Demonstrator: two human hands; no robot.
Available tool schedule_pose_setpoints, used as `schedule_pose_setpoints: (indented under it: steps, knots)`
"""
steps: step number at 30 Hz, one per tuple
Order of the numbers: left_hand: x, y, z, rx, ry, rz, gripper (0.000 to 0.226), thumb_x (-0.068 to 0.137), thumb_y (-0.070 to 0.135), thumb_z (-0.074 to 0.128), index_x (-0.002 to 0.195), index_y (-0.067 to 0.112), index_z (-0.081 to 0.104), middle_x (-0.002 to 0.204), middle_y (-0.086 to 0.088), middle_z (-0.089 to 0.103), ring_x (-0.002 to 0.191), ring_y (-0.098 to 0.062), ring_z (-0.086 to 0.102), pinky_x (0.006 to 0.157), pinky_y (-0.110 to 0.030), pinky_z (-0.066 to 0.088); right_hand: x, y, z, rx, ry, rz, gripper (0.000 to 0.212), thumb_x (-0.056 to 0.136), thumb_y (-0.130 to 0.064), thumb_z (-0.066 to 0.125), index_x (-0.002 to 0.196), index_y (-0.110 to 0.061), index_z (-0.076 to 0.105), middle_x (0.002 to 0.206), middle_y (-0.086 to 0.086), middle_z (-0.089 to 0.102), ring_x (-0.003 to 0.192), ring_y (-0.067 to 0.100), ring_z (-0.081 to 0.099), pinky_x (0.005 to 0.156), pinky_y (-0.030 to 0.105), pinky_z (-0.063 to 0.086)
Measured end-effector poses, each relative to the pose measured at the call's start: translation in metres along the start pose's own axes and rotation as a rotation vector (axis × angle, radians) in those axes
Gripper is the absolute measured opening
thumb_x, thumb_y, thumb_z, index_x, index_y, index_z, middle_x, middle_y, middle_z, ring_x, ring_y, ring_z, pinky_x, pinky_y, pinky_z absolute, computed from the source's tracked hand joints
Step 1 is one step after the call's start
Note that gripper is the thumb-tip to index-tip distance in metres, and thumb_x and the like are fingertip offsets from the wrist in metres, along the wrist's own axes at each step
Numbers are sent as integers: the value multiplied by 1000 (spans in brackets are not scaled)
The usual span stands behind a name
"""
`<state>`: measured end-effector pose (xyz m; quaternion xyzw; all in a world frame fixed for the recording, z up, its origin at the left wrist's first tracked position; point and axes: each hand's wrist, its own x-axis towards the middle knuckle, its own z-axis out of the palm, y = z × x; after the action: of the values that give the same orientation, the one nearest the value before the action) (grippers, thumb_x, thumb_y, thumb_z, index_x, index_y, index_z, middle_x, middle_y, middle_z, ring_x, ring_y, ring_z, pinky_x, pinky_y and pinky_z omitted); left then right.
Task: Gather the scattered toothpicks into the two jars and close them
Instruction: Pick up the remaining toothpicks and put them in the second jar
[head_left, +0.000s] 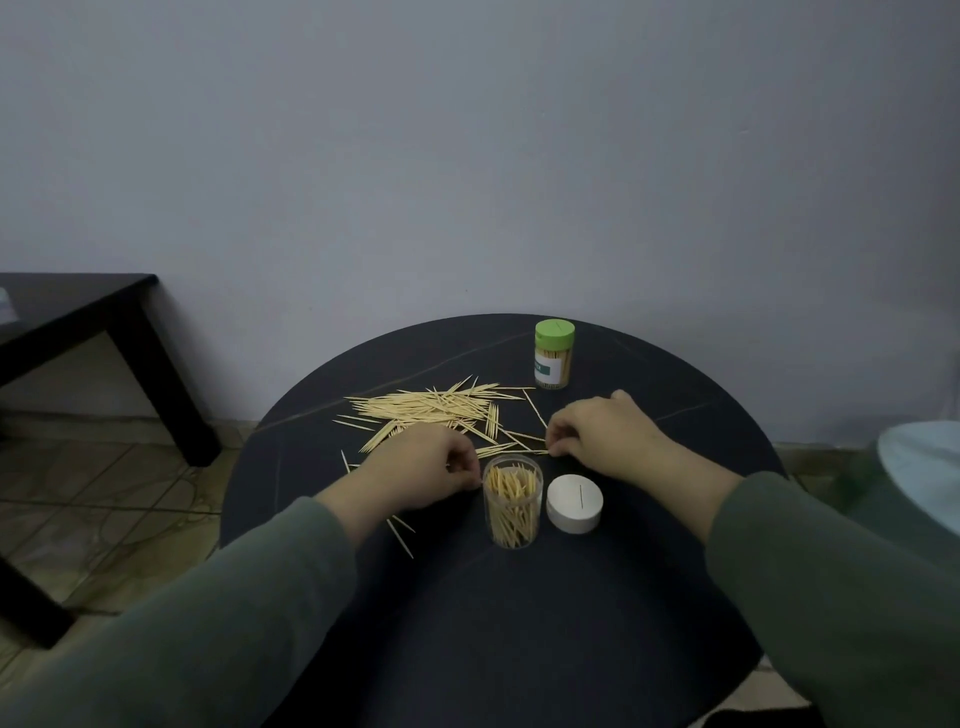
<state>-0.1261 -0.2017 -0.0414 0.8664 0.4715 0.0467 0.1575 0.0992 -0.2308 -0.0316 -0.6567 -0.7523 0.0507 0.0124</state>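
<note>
The left hand (423, 470) curls beside the open jar (513, 501), seemingly pinching toothpicks (hard to tell); the right hand (597, 428) pinches strays off the counter (571, 597). Better to sweep the scattered toothpicks (436, 408) parallel first, then drop bundles upright; white lid (574, 503) waits, green-lidded jar (555, 354) already closed

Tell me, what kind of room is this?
Probably a room in a home, maybe a living room. There is a small round black table against a plain wall, a tiled floor, and a second dark table off to the left.
</note>
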Motion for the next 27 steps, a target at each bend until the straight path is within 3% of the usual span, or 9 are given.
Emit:
schedule_pose_setpoints:
  steps: [3,5,7,10,14,19,24,27]
  knots:
    - [3,-4,2,46,104,-50,11,87,39,66,96,33,63,100,11,59,96,-9,56,80,-29,50,6,-10,3,-11,76,-12,22,91,-41,60,111,-32,60,110,-9,60,108,14,54,98,38,33]
    - [5,-7,4,57,148,-87,24,87,43,65,108,33,61,108,10,58,101,-11,56,84,-31,51,10,-17,6,-54,126,47,46,87,-52,60,127,-30,54,120,-4,57,114,18,51,99,41,35]
    - [7,-7,7,104,158,-105,33,90,46,59,121,33,58,115,8,56,107,-13,55,86,-33,50,15,-21,9,-122,101,156,70,83,-65,56,139,-24,44,131,3,52,121,23,47,100,45,35]
    - [9,-2,12,172,177,-103,35,95,46,51,127,33,58,119,4,54,110,-18,54,87,-34,50,20,-20,13,-143,18,274,81,79,-76,49,137,-19,47,132,8,50,122,26,45,100,48,34]
    - [10,1,14,177,205,-88,31,97,42,50,122,31,64,115,3,55,106,-18,57,88,-37,51,21,-21,14,-30,18,194,63,86,-65,52,138,-29,50,135,3,50,124,24,44,101,46,32]
    - [10,3,12,176,221,-76,23,95,39,53,109,30,69,110,4,59,101,-16,58,86,-36,52,19,-27,15,81,79,107,33,93,-47,55,121,-34,64,120,-8,62,112,17,52,99,42,30]
    - [9,6,10,201,226,-71,20,95,36,53,104,27,69,108,4,61,99,-16,58,82,-34,53,16,-29,15,49,110,100,35,88,-58,55,113,-36,69,108,-12,67,103,14,56,94,40,30]
    - [9,7,7,207,208,-92,19,94,33,53,103,25,68,107,3,62,98,-16,59,82,-34,53,17,-30,14,49,136,114,26,92,-49,56,109,-36,70,108,-12,68,104,13,56,97,41,29]
